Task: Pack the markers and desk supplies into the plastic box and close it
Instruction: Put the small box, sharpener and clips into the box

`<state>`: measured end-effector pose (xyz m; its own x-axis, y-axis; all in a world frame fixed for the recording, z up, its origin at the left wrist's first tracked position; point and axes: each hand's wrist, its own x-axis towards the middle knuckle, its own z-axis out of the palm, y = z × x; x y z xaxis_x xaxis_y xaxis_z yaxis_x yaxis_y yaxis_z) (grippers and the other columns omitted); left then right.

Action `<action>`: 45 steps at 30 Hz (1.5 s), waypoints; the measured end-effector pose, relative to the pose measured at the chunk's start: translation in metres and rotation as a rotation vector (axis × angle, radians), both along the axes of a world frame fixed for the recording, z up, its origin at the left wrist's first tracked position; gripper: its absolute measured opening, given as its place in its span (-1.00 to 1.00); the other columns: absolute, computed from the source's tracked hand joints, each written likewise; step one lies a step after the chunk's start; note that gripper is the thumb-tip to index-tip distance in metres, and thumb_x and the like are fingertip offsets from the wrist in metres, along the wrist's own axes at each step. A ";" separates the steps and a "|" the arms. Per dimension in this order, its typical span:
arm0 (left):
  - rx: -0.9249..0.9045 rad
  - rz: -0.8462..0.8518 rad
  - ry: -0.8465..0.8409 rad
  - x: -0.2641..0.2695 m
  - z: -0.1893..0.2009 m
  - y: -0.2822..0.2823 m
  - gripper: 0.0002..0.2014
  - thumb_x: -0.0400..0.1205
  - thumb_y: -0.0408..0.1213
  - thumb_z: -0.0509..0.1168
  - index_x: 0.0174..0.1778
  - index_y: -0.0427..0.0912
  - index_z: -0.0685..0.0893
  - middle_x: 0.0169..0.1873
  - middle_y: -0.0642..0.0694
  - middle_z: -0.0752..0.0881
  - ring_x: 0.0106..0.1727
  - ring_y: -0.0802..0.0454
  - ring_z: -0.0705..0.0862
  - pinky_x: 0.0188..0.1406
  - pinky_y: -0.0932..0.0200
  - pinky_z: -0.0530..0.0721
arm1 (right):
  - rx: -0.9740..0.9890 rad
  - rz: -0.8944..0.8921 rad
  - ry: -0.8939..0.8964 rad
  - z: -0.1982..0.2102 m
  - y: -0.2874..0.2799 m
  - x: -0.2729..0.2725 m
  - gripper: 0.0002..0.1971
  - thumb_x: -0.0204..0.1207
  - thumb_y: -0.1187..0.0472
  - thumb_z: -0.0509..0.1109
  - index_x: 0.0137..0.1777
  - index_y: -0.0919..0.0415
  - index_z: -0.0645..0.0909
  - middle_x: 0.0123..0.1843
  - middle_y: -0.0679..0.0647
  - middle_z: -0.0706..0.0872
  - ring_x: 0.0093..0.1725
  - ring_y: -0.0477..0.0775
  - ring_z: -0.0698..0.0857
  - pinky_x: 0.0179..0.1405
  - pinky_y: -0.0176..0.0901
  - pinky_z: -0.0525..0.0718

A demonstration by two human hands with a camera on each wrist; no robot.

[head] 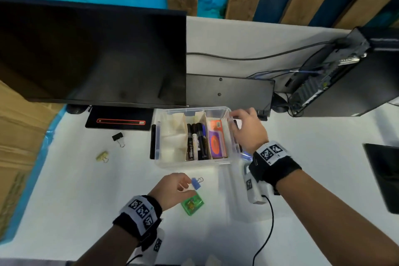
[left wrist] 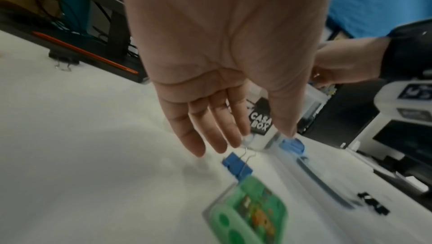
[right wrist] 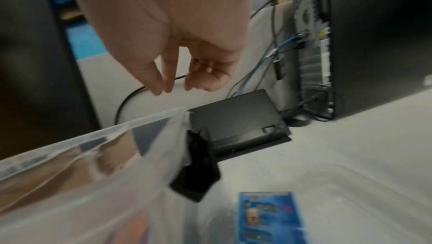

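Observation:
The clear plastic box [head: 194, 163] [right wrist: 117, 127] stands open mid-table, with several markers [head: 197, 141] and an orange and purple pack [head: 217, 142] in its compartments. My left hand [head: 187, 184] [left wrist: 264, 139] hovers in front of the box with straight fingers, their tips at the wire handle of a blue binder clip [head: 196, 184] [left wrist: 237, 167]. A green case [head: 192, 203] [left wrist: 247, 211] lies just below the clip. My right hand [head: 234, 120] [right wrist: 173, 89] is over the box's far right corner, fingers loosely curled and holding nothing. The clear lid [left wrist: 315, 174] [right wrist: 339, 183] lies right of the box.
A black binder clip [head: 117, 137] and a yellow clip [head: 102, 156] lie on the table to the left. A monitor [head: 92, 54], a black panel [head: 228, 90] and a computer tower [head: 345, 75] with cables stand behind the box. A blue card [right wrist: 271, 216] shows under the lid.

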<state>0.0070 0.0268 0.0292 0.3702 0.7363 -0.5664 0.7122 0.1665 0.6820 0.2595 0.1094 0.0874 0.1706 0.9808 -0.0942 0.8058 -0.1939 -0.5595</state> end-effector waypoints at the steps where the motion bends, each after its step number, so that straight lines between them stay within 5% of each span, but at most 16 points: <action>1: -0.003 -0.010 0.031 0.003 -0.005 -0.001 -0.66 0.39 -0.01 0.48 0.04 0.04 0.62 0.01 -0.06 0.70 -0.02 0.05 0.69 0.04 0.18 0.69 | 0.050 -0.069 0.021 -0.001 -0.001 0.011 -0.74 0.55 0.18 0.30 0.23 0.08 0.58 0.25 0.16 0.52 0.04 0.22 0.69 0.09 0.04 0.66; 4: -0.024 -0.056 0.128 0.014 -0.018 -0.008 -0.43 0.29 0.09 0.51 0.18 0.02 0.54 0.00 0.03 0.54 -0.01 0.08 0.59 0.08 0.17 0.63 | -0.003 -0.233 0.062 -0.019 -0.008 0.047 -0.70 0.52 0.32 0.27 0.25 0.17 0.52 0.27 0.24 0.55 0.16 0.34 0.63 0.16 0.05 0.55; 7: -0.013 -0.111 0.218 0.021 -0.030 -0.018 -0.29 0.18 0.15 0.54 0.19 0.02 0.46 -0.03 0.05 0.42 0.04 0.02 0.50 0.12 0.11 0.57 | -0.321 -0.110 -0.003 -0.049 -0.020 0.067 -0.55 0.48 0.28 0.36 0.38 0.13 0.44 0.37 0.23 0.54 0.32 0.34 0.55 0.28 0.05 0.51; 12: 0.058 -0.098 0.241 0.026 -0.044 -0.029 -0.47 0.23 0.02 0.53 -0.02 0.06 0.39 -0.03 0.01 0.45 0.04 -0.05 0.51 0.04 0.10 0.53 | -0.490 0.140 -0.088 -0.085 -0.031 0.061 -0.38 0.36 0.07 0.52 0.42 0.08 0.45 0.37 0.14 0.51 0.33 0.30 0.56 0.31 0.11 0.59; 17: 0.079 -0.109 0.186 0.024 -0.037 -0.030 -0.50 0.30 -0.07 0.51 0.11 -0.08 0.52 -0.06 0.02 0.45 -0.05 0.01 0.50 -0.05 0.21 0.41 | -0.452 0.154 -0.217 -0.096 -0.030 0.057 -0.50 0.39 0.04 0.46 0.32 0.11 0.48 0.28 0.16 0.53 0.23 0.26 0.58 0.20 0.10 0.66; 24: 0.139 -0.056 0.034 0.002 0.026 -0.032 -0.56 0.28 -0.06 0.50 0.05 0.01 0.56 -0.03 0.05 0.61 -0.14 0.20 0.58 -0.15 0.38 0.55 | -0.180 -0.004 0.052 -0.058 -0.043 0.083 -0.54 0.34 0.16 0.51 0.21 0.19 0.44 0.19 0.19 0.53 0.11 0.28 0.62 0.08 0.05 0.62; 27: 0.222 0.017 -0.022 -0.011 0.062 -0.028 -0.54 0.28 -0.03 0.51 0.08 0.09 0.59 -0.06 0.16 0.67 -0.14 0.27 0.62 -0.18 0.38 0.63 | -0.006 -0.027 0.144 -0.020 -0.039 0.080 -0.45 0.35 0.12 0.54 0.27 0.06 0.37 0.21 0.09 0.59 0.05 0.11 0.66 0.05 0.00 0.65; 30: 0.364 0.131 -0.066 -0.024 0.090 -0.019 -0.55 0.30 -0.14 0.57 0.07 0.18 0.61 -0.06 0.16 0.70 -0.01 0.22 0.63 -0.13 0.42 0.63 | 0.126 0.121 0.239 0.018 -0.031 0.049 -0.44 0.35 0.14 0.59 0.28 0.10 0.42 0.16 0.04 0.53 -0.08 -0.23 0.59 -0.09 -0.48 0.55; 32: 0.469 0.214 -0.080 -0.031 0.100 -0.008 -0.51 0.31 -0.21 0.59 0.12 0.19 0.64 -0.03 0.18 0.69 0.05 0.21 0.62 -0.10 0.43 0.62 | 0.113 0.302 0.288 0.035 -0.026 0.018 -0.41 0.33 0.13 0.60 0.33 0.08 0.46 0.12 0.01 0.52 -0.04 -0.30 0.58 -0.07 -0.61 0.54; 36: 0.577 0.320 -0.016 -0.039 0.101 0.022 -0.44 0.32 -0.19 0.58 0.26 0.09 0.64 -0.07 0.14 0.58 -0.09 0.18 0.64 -0.08 0.39 0.65 | -0.037 0.526 0.373 0.040 -0.014 -0.050 -0.35 0.31 0.20 0.63 0.36 0.08 0.41 -0.02 -0.14 0.59 -0.12 -0.21 0.65 -0.02 -0.40 0.62; 40: 0.588 0.264 0.074 -0.036 0.090 0.044 -0.39 0.29 -0.18 0.60 0.29 -0.06 0.64 -0.02 -0.03 0.53 -0.11 0.19 0.53 -0.07 0.74 0.36 | -0.072 0.613 0.202 0.032 -0.003 -0.093 -0.55 0.32 0.18 0.60 0.16 0.15 0.51 0.01 0.11 0.68 -0.05 0.06 0.65 0.00 -0.02 0.68; 45: 0.556 0.225 0.062 -0.036 0.076 0.056 -0.53 0.21 -0.23 0.62 0.01 -0.14 0.67 -0.03 -0.10 0.64 -0.10 0.05 0.60 -0.16 0.46 0.47 | -0.147 0.622 0.077 0.017 0.006 -0.108 -0.51 0.34 0.10 0.58 0.26 0.18 0.59 0.13 0.20 0.63 0.07 0.13 0.64 0.14 -0.05 0.64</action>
<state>-0.0286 0.0824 0.1053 0.1496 0.9847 -0.0890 0.7418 -0.0523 0.6686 0.1512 0.1154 0.1043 -0.4385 0.8703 -0.2243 0.7512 0.2179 -0.6231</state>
